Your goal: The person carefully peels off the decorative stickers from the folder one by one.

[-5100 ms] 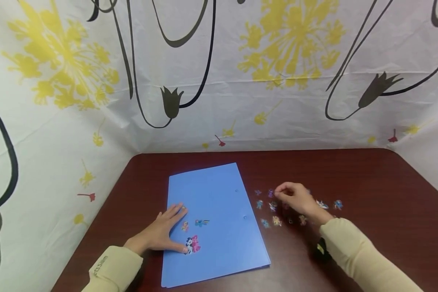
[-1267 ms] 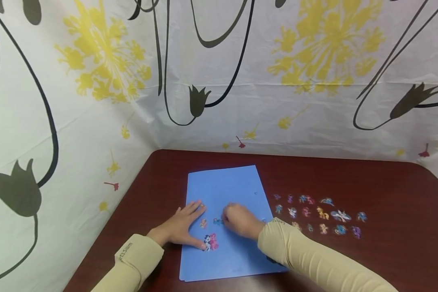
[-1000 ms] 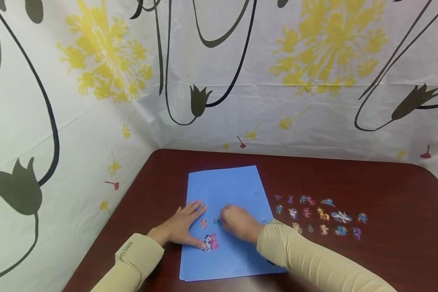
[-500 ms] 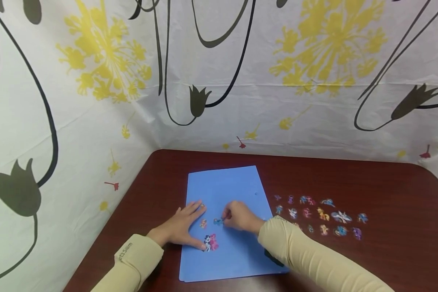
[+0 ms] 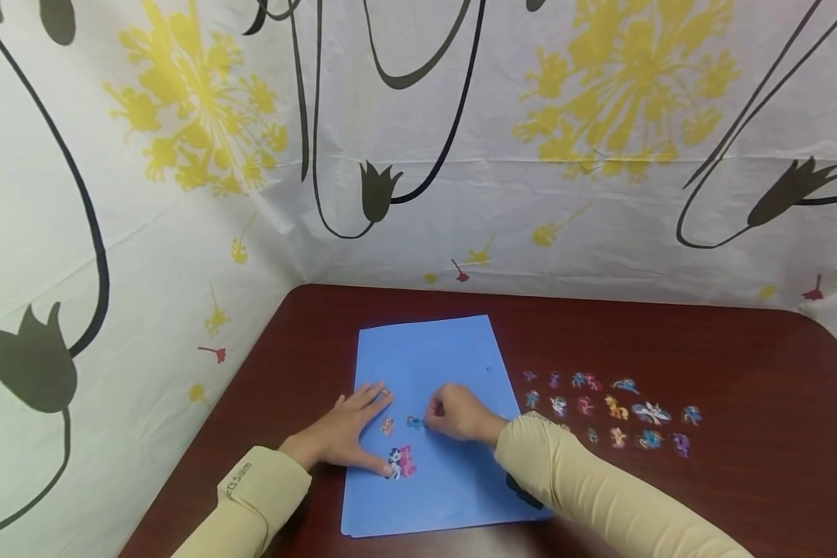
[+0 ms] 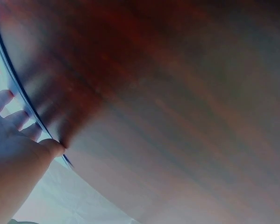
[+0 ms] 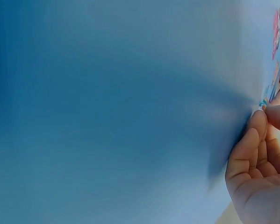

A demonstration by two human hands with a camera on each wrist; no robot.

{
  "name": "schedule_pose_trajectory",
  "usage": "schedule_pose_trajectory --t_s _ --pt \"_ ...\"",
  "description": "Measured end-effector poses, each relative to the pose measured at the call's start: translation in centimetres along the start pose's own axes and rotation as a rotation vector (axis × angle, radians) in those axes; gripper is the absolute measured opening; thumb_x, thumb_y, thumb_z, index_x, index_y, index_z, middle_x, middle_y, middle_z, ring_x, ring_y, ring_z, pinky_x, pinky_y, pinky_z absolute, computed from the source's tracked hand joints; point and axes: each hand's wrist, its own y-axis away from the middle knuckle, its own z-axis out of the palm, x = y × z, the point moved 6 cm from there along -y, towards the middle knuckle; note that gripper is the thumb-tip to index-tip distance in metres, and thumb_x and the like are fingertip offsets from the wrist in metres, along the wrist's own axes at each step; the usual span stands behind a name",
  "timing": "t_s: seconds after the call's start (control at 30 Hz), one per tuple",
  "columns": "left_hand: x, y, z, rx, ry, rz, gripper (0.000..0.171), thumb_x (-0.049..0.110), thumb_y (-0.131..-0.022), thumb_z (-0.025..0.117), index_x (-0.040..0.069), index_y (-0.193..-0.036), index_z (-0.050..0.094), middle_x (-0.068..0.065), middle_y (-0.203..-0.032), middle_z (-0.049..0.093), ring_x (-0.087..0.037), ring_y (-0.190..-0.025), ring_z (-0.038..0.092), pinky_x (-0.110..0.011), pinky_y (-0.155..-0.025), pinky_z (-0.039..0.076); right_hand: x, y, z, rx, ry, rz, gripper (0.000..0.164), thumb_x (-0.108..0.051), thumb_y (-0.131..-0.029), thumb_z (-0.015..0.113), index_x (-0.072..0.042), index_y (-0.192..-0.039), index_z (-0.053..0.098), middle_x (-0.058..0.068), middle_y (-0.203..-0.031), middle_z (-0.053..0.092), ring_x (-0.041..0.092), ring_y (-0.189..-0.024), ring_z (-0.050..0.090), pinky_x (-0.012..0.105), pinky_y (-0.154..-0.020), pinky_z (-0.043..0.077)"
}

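A blue folder (image 5: 418, 496) lies on the table, bearing a few pony stickers. My left hand (image 5: 343, 430) rests spread on its left side, thumb by a pink-and-white pony sticker (image 5: 406, 460); a small orange-pink sticker (image 5: 387, 426) lies between thumb and fingers. In the left wrist view, the left hand (image 6: 13, 144) reaches over the folder's edge. My right hand (image 5: 460, 415) is at the folder's middle, fingertips at the right end of a blue pony sticker (image 5: 414, 421). The right wrist view shows its thumb and finger pinching a tiny colourful bit of sticker (image 7: 263, 107), mostly hidden.
Several pony stickers lie in rows on the dark red-brown table (image 5: 753, 372), right of the folder, among them an orange pony (image 5: 617, 408) and a white winged one (image 5: 651, 412). A patterned white cloth (image 5: 446, 232) hangs behind and at the left.
My right hand has come from the sticker rows onto the folder, beside the blue sticker. Over the last second its fingers have shifted slightly there. The left hand stays on the folder.
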Motion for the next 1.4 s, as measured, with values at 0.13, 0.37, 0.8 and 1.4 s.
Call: schedule_pose_trajectory --t_s 0.13,0.37,0.8,1.4 --pt "0.2 -0.1 0.1 -0.002 -0.002 0.003 0.102 0.063 -0.062 0.066 0.011 -0.14 0.027 -0.009 -0.146 0.016 -0.029 -0.133 0.01 -0.058 -0.099 0.012 0.2 0.3 -0.1 -0.019 -0.023 0.022 0.013 -0.004 -0.081 0.058 -0.005 -0.068 0.062 -0.002 -0.06 0.051 0.009 -0.053 0.046 0.022 -0.046 0.04" --pt "0.4 -0.3 0.1 0.0 0.007 0.007 0.102 0.063 -0.061 0.067 0.01 -0.14 0.028 -0.009 -0.146 0.017 -0.03 -0.133 0.011 -0.059 -0.099 0.012 0.7 0.9 -0.7 -0.044 -0.118 0.097 0.012 -0.005 -0.084 0.057 -0.003 -0.072 0.061 -0.001 -0.063 0.051 0.011 -0.058 0.046 0.024 -0.049 0.04" --pt "0.2 0.1 -0.1 0.016 0.016 0.018 0.101 0.062 -0.062 0.067 0.01 -0.139 0.028 -0.012 -0.145 0.018 -0.032 -0.132 0.011 -0.061 -0.097 0.011 2.7 4.6 -4.5 0.046 -0.294 0.093 0.006 -0.004 -0.08 0.062 -0.002 -0.075 0.062 0.002 -0.063 0.056 0.013 -0.057 0.052 0.026 -0.049 0.044" --pt "0.1 0.0 0.1 0.015 0.056 0.009 0.104 0.065 -0.06 0.066 0.011 -0.14 0.027 -0.01 -0.146 0.016 -0.031 -0.133 0.008 -0.062 -0.097 0.01 10.6 12.9 -10.9 0.116 -0.303 0.156 0.017 -0.01 -0.09 0.051 0.005 -0.093 0.058 0.01 -0.074 0.057 0.015 -0.063 0.053 0.028 -0.053 0.046"
